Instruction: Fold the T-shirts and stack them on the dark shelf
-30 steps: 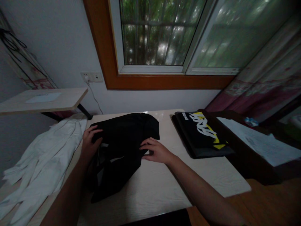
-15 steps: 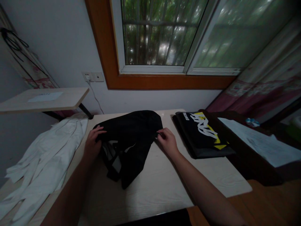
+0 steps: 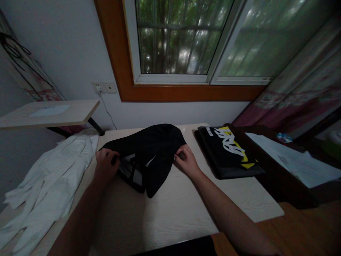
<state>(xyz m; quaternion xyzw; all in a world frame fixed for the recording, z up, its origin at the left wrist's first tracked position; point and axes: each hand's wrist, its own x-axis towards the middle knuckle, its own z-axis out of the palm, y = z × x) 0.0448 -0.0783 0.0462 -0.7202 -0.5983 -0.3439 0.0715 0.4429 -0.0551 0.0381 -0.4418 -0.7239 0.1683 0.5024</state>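
Observation:
A black garment [image 3: 157,145] with white and grey printed patches lies bunched on the pale wooden table [image 3: 170,217]. Its exact kind I cannot tell. At its left edge my left hand [image 3: 107,163] is closed, fingers curled around the cloth. On the opposite side my right hand [image 3: 188,160] pinches the garment's right edge between thumb and fingers. The lower part of the cloth hangs in a fold toward me, between the two hands.
Folded black clothing [image 3: 225,151] with a white and yellow print is stacked at the table's right. White garments [image 3: 58,170] lie spread at the left, below a raised wooden shelf [image 3: 53,112]. A dark surface with a paper sheet [image 3: 293,160] is beyond the stack.
My left hand has shifted slightly left and down, curling more tightly on the cloth. The garment's lower corner has drawn up and to the right. My right hand stays nearly in place.

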